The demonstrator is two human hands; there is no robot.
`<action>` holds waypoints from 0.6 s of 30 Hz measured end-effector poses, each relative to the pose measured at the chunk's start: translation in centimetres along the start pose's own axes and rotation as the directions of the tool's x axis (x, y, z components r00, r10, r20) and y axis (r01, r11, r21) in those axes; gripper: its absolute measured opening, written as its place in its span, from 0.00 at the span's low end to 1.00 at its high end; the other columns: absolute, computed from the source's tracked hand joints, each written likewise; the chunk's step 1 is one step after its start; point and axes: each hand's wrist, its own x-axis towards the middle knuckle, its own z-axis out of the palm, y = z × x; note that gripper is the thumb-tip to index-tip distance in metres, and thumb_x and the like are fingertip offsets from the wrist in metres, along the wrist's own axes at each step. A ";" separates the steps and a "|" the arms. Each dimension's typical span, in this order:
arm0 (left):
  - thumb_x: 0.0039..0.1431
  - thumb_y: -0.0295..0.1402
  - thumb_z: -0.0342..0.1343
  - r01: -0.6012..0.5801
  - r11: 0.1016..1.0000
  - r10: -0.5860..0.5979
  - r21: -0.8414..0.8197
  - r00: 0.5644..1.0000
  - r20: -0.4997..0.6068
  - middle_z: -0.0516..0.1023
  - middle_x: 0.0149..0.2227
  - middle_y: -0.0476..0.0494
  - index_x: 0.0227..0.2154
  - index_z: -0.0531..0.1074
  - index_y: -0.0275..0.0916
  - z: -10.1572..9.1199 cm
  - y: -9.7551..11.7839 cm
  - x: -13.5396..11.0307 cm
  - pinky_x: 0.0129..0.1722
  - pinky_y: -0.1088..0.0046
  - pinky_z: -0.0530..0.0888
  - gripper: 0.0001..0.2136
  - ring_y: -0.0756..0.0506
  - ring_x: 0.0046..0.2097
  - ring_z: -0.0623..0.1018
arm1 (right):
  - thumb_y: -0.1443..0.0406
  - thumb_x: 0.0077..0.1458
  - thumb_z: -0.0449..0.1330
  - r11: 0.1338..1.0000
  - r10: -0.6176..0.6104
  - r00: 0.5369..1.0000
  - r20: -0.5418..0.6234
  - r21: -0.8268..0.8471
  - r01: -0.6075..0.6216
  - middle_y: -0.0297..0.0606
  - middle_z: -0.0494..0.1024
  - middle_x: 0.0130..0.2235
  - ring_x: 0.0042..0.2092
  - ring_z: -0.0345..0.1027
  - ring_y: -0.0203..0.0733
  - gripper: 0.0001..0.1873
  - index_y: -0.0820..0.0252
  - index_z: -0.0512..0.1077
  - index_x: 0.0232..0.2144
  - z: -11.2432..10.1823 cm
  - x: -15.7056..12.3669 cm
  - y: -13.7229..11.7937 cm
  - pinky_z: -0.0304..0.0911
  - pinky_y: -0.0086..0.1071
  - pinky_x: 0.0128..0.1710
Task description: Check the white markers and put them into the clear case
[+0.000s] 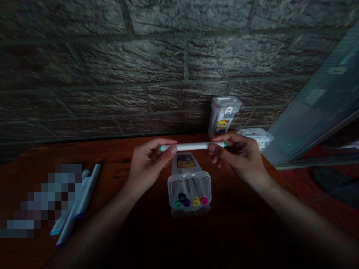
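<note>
A white marker (192,146) with green ends is held level between my two hands. My left hand (150,160) pinches its left end between thumb and fingers, and my right hand (238,155) grips the right end the same way. Just below the marker, a clear plastic marker case (189,175) lies on the wooden table (117,157) with its open end toward me. Several markers sit inside, showing green, black, purple, yellow and pink ends.
Several loose white markers (88,190) lie at the left, beside a blurred-out patch. A second case (223,117) stands upright by the brick wall (168,67). Behind my right hand is another clear plastic piece (265,138). The table's right edge borders a reddish floor (297,190).
</note>
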 end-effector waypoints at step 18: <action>0.61 0.35 0.65 0.048 0.965 -0.048 -0.257 0.999 0.004 0.82 0.32 0.44 0.41 0.82 0.40 -0.2 -0.7 0.3 0.21 0.76 0.68 0.07 0.52 0.23 0.72 | 0.58 0.53 0.74 0.991 0.066 0.998 -0.013 0.116 -0.064 0.36 0.82 0.29 0.23 0.71 0.34 0.10 0.57 0.82 0.35 -0.1 0.2 -0.3 0.66 0.26 0.18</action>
